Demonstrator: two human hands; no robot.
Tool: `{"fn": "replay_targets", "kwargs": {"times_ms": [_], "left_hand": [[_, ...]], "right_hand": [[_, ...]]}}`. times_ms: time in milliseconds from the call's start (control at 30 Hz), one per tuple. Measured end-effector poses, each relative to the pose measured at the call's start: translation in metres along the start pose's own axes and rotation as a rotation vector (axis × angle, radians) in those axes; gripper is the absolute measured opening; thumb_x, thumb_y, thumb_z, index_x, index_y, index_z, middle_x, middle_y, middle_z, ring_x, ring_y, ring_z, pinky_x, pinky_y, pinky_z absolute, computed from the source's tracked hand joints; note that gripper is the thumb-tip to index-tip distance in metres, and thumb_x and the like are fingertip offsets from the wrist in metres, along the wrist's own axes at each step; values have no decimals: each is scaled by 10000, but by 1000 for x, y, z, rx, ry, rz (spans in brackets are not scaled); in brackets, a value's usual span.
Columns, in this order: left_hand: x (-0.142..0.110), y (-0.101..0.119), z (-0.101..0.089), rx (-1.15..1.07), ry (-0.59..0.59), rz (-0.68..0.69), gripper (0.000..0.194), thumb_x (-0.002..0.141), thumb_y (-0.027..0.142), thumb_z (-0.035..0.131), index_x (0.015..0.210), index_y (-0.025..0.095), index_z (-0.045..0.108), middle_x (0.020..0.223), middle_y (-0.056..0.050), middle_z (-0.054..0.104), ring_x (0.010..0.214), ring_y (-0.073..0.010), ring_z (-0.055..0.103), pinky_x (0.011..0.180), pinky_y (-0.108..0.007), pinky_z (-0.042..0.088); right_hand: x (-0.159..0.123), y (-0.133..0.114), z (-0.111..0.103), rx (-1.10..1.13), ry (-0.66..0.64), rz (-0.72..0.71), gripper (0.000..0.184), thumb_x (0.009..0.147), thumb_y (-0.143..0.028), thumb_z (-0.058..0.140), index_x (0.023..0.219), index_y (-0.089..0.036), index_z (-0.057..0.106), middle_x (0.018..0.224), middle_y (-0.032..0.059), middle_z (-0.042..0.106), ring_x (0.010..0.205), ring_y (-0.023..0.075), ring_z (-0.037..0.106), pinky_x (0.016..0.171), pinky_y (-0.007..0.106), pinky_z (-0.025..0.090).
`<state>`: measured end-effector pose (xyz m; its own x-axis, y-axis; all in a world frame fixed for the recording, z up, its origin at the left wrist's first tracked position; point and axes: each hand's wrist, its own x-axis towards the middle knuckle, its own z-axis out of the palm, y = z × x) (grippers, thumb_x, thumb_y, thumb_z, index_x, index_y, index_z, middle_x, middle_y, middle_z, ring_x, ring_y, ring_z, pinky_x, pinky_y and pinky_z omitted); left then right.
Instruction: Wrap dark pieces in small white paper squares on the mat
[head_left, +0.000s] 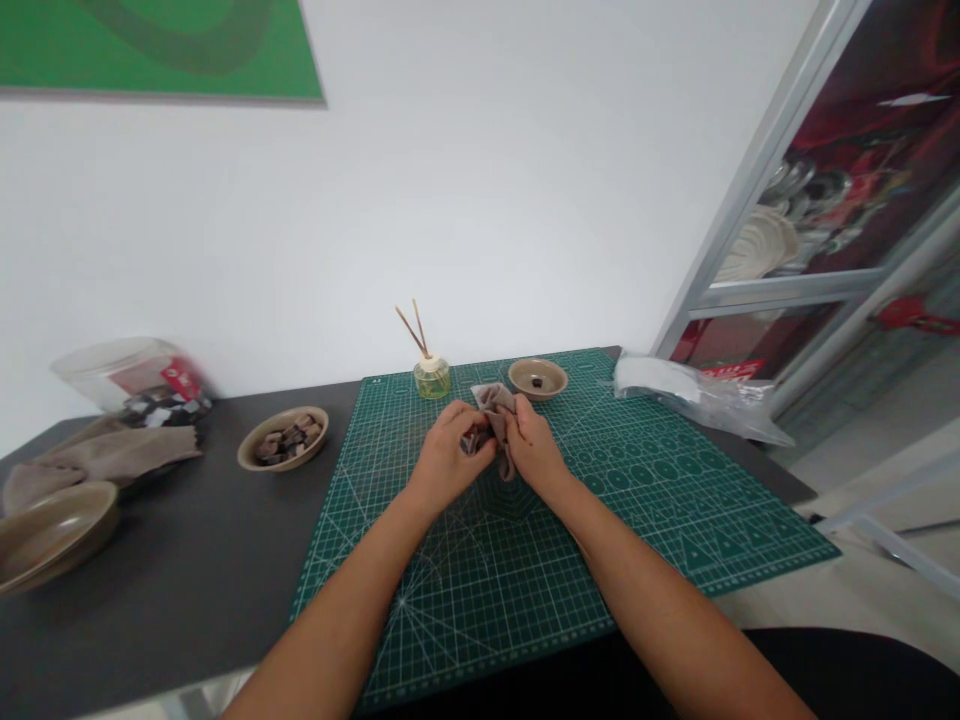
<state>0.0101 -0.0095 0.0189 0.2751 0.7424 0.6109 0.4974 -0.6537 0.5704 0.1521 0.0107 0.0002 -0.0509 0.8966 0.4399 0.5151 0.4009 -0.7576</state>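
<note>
One grey-brown cloth (496,400), bunched in the grasp of left hand (448,452) and right hand (537,448); green cutting mat (495,600) beneath

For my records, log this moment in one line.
left hand: fingers at brown cloth | right hand: holding cloth | green mat: beneath both

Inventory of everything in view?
held cloth: 1, taupe, between hands
mat: 1, green, on table
far bowl: 1, tan, on mat
piece: 1, dark, in far bowl
diffuser: 1, yellowish, on mat
sticks: 2, brown, in diffuser
bag: 1, clear, mat's right
table: 1, dark, under mat
middle bowl: 1, tan, on table
blocks: several, brown, in middle bowl
large bowl: 1+, tan, left edge
loose cloth: 1+, taupe, on table
jar: 1, clear, far left
panel: 1, green, on wall
wall: 1, white, back
cabinet: 1, grey, right
forearms: 2, bare, over mat
left hand, right hand: 2, bare, on held cloth
</note>
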Motion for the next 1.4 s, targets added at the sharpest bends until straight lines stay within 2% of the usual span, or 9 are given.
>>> {"fn": "replay_targets", "kwargs": {"times_ms": [233,367,467,600,767,933,1167,1267,1400], "left_hand": [[4,-11,-16,-149,52,-61,141,763,158,591,891,190,639,848,-15,552,733,-122,512,708,-271,444],[5,-15,-16,-197,20,-79,146,762,182,610,903,196,646,863,-17,547,755,-122,510,725,-267,435],[5,-15,-16,-247,7,-130,144,751,229,626,888,190,652,861,-21,552,766,-127,511,734,-270,431],[6,-18,-14,-415,-64,-354,186,730,318,638,847,175,655,789,-13,581,744,-135,533,699,-263,425],[8,-25,-14,-708,-95,-581,271,710,410,642,736,141,664,648,-3,582,606,-104,489,616,-243,387],[7,-26,-15,-845,-172,-647,277,667,392,697,702,118,674,663,-23,605,608,-97,492,608,-236,385],[5,-29,-13,-843,-229,-664,293,667,404,698,682,115,659,632,-8,587,587,-88,479,594,-230,374],[5,-30,-8,-705,-246,-631,320,702,444,649,695,124,653,638,-9,589,594,-105,495,611,-247,395],[5,-36,1,-213,-143,-505,296,799,409,539,858,141,649,783,-39,624,720,-161,561,710,-306,447]], "right_hand": [[1,0,-66,-434,122,39,264,920,-375,293,953,-185,473,737,75,630,659,229,591,585,286,371],[5,15,-112,-768,82,222,344,932,-392,271,1024,-141,487,750,121,638,657,260,600,594,319,382],[12,29,-125,-841,20,249,381,912,-418,338,1013,-100,522,829,179,643,746,294,606,663,379,417],[17,22,-110,-660,109,-116,249,832,-293,516,1006,-130,588,1036,178,616,989,308,542,863,450,394],[18,-14,-61,-145,-193,-316,216,849,-186,464,962,-212,646,978,60,664,957,216,573,866,394,419],[14,-25,-28,51,-291,-254,204,852,-195,476,929,-194,665,931,58,669,915,189,580,841,353,421],[2,-16,-18,207,-257,-144,151,813,-260,549,902,-178,638,884,44,625,809,163,567,715,291,441],[0,-7,-15,210,-214,-113,141,800,-269,555,884,-190,635,880,39,636,810,165,566,739,298,438],[7,17,-16,243,-63,86,192,800,-308,514,893,-177,620,846,43,653,771,178,584,731,325,450]]}}
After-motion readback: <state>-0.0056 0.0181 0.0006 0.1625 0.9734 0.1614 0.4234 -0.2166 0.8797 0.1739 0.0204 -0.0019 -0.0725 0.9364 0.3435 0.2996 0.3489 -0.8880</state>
